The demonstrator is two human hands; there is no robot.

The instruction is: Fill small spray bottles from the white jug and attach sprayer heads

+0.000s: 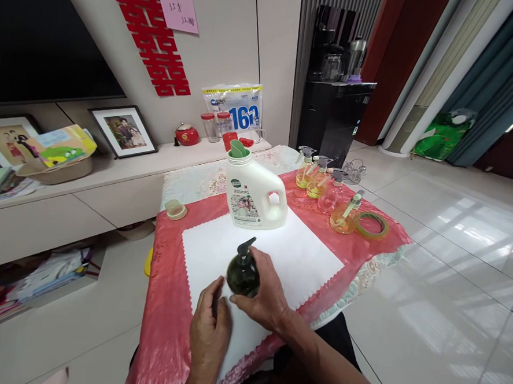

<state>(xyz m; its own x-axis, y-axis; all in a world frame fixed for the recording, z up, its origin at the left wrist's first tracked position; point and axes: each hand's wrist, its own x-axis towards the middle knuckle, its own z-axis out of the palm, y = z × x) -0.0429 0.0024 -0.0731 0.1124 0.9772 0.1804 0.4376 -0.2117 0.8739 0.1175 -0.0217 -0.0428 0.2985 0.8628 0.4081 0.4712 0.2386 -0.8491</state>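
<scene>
Resting on the white cloth (286, 254), the left hand (209, 328) lies half curled, gripping nothing, fingertips just beside the dark green pump bottle (243, 272). Right hand (262, 293) is clamped around that upright bottle, which stands near the cloth's front edge. Behind stands a white detergent jug (252, 193).

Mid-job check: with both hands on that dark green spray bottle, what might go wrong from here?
1. The white detergent jug stands uncapped just behind the dark green spray bottle; a bump from the right hand or left hand might tip it and spill.
2. The yellow spray bottles crowd the table's right edge, so pulling the white cloth might disturb them.
</scene>
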